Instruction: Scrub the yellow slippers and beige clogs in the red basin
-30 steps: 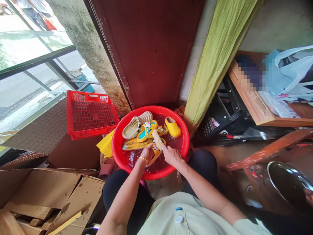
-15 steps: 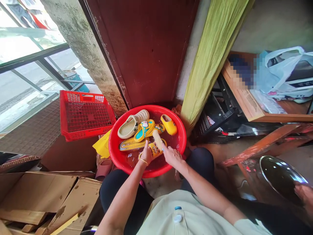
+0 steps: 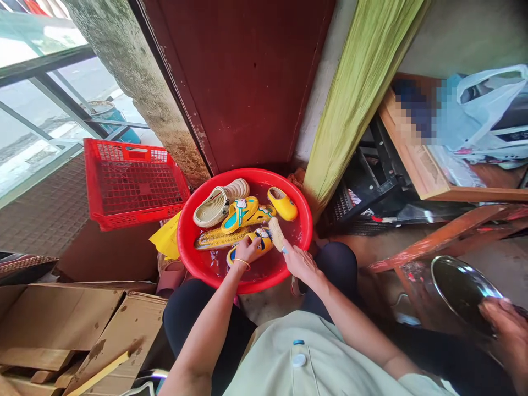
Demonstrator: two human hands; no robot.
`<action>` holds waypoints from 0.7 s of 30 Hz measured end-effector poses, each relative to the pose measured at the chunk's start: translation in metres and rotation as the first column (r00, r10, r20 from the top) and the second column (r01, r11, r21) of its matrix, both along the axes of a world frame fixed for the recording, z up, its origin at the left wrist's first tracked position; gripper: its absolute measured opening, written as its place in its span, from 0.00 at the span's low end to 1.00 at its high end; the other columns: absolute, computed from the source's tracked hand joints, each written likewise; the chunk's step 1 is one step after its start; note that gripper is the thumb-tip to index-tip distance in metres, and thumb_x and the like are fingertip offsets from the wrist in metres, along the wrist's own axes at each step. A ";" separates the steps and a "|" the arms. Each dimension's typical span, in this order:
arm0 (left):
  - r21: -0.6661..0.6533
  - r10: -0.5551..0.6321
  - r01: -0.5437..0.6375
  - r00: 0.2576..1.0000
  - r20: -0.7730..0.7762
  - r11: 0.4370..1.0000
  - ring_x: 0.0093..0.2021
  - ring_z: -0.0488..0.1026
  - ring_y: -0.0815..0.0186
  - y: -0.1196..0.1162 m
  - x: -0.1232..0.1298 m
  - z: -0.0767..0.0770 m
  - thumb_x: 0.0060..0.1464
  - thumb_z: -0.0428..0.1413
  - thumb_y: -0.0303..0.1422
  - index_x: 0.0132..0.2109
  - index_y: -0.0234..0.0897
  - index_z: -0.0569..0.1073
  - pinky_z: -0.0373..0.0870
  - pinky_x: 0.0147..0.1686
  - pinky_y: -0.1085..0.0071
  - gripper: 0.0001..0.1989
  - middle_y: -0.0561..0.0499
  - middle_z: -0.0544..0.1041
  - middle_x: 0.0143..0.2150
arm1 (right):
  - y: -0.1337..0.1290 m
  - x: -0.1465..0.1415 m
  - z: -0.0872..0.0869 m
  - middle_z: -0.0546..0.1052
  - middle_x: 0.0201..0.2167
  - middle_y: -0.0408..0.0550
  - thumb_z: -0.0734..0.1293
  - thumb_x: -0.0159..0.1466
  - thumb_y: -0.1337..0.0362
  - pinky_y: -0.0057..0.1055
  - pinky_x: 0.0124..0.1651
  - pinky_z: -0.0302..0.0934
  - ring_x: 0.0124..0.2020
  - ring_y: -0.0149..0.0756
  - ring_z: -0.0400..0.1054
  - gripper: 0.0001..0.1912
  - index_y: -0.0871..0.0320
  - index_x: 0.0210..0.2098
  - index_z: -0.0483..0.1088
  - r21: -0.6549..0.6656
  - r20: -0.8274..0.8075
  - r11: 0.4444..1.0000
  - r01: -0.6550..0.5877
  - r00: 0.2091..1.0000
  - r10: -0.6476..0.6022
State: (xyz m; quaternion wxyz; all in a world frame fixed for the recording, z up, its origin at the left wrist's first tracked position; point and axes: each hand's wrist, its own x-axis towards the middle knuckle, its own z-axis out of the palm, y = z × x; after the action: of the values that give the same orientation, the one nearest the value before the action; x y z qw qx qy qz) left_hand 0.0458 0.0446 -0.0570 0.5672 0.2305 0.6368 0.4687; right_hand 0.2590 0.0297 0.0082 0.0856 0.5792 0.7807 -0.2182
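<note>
In the red basin (image 3: 198, 264), the left hand (image 3: 246, 250) grips a wet yellow slipper (image 3: 258, 245); the right hand (image 3: 300, 262) clasps a scrub brush (image 3: 276, 234). The slipper looks light, bendy and slick; best held by its sole edge.

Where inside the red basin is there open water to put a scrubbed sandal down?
The near-left of the red basin, between the rim, the ribbed yellow sandal and the left hand, shows bare water. The far half is crowded with the cream sandal and yellow clog. The right hand holds a brush.
</note>
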 end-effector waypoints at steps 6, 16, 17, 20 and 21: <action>-0.135 -0.355 0.484 0.398 -0.846 0.865 0.62 0.69 0.47 -0.027 -0.038 0.029 0.57 0.62 0.44 0.56 0.43 0.76 0.60 0.62 0.54 0.21 0.40 0.78 0.56 | 0.009 0.004 -0.012 0.79 0.54 0.58 0.55 0.72 0.63 0.36 0.53 0.68 0.51 0.45 0.77 0.33 0.60 0.75 0.49 0.060 -0.128 0.997 0.058 0.991 -0.050; -0.383 -0.533 0.474 0.233 -0.813 0.793 0.70 0.58 0.35 -0.030 -0.007 0.000 0.44 0.70 0.33 0.77 0.42 0.42 0.60 0.63 0.44 0.62 0.30 0.59 0.72 | 0.004 0.009 -0.020 0.80 0.54 0.59 0.56 0.73 0.62 0.34 0.55 0.68 0.52 0.45 0.77 0.31 0.61 0.74 0.53 0.091 -0.198 0.993 0.069 0.979 -0.050; -0.342 -0.513 0.473 0.298 -0.805 0.812 0.69 0.60 0.35 -0.027 -0.004 -0.002 0.45 0.69 0.34 0.77 0.41 0.43 0.60 0.63 0.45 0.60 0.29 0.61 0.71 | 0.004 0.009 -0.021 0.80 0.55 0.59 0.55 0.73 0.62 0.35 0.56 0.68 0.53 0.45 0.77 0.31 0.62 0.74 0.53 0.090 -0.218 0.992 0.090 0.973 -0.068; -0.164 -0.413 0.412 0.639 -0.649 0.896 0.66 0.66 0.38 -0.018 -0.002 -0.004 0.53 0.65 0.40 0.76 0.37 0.51 0.61 0.64 0.48 0.50 0.30 0.67 0.68 | 0.003 0.011 -0.026 0.76 0.60 0.61 0.53 0.74 0.63 0.37 0.60 0.66 0.58 0.45 0.74 0.31 0.66 0.74 0.52 0.121 -0.321 0.971 0.205 0.934 -0.157; -0.103 -0.352 0.354 0.771 -0.531 0.930 0.65 0.68 0.40 -0.014 -0.002 -0.004 0.55 0.64 0.42 0.74 0.36 0.55 0.63 0.63 0.50 0.45 0.31 0.70 0.66 | 0.003 0.012 -0.028 0.73 0.63 0.62 0.52 0.74 0.63 0.37 0.62 0.65 0.60 0.44 0.72 0.31 0.67 0.74 0.52 0.141 -0.357 0.959 0.247 0.916 -0.184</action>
State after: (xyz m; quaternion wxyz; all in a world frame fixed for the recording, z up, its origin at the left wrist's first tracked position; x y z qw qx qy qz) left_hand 0.0438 0.0301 -0.0611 0.4417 0.4694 0.7150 0.2707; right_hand 0.2712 0.0325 -0.0196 -0.1289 0.6208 0.7315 -0.2506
